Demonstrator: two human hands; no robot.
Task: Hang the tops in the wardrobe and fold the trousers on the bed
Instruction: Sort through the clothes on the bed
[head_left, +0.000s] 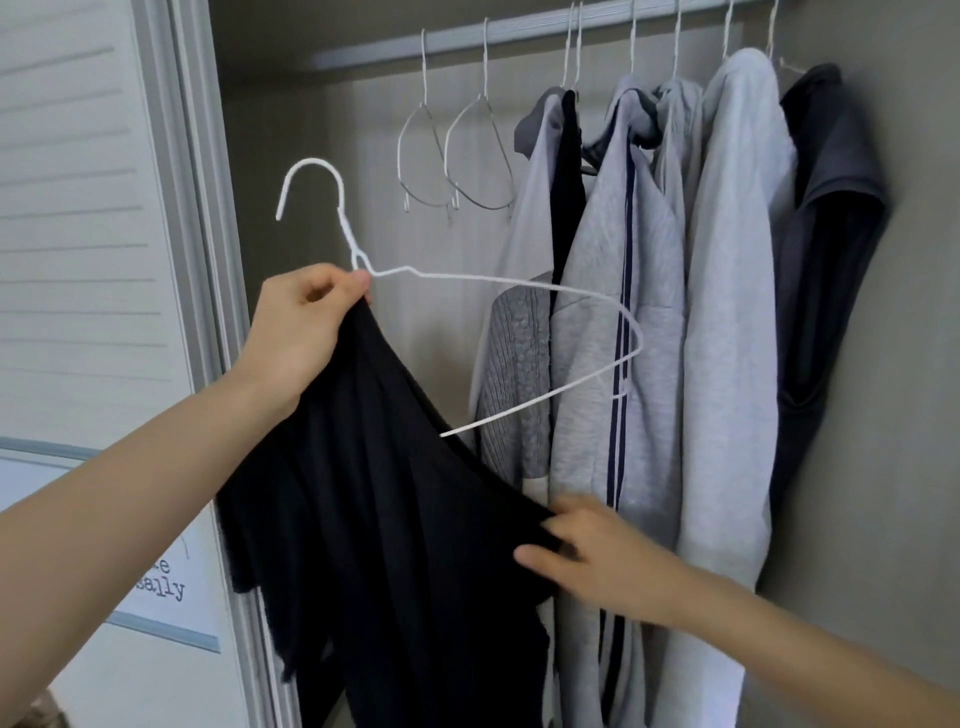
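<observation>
White wire hanger (498, 332) and black top (374, 493) pinched in closed left hand (298, 332); right hand (602, 558) grips the top's edge.

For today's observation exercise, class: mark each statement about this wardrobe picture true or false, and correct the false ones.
1. The left hand holds the white wire hanger near its neck. True.
2. The black top hangs from the rail. False: it is in the person's hands, half on the hanger.
3. Two empty hangers hang on the rail. True.
4. The right hand grips the rail. False: it holds the black top's fabric.
5. The hung clothes are mostly red. False: grey and dark.
</observation>
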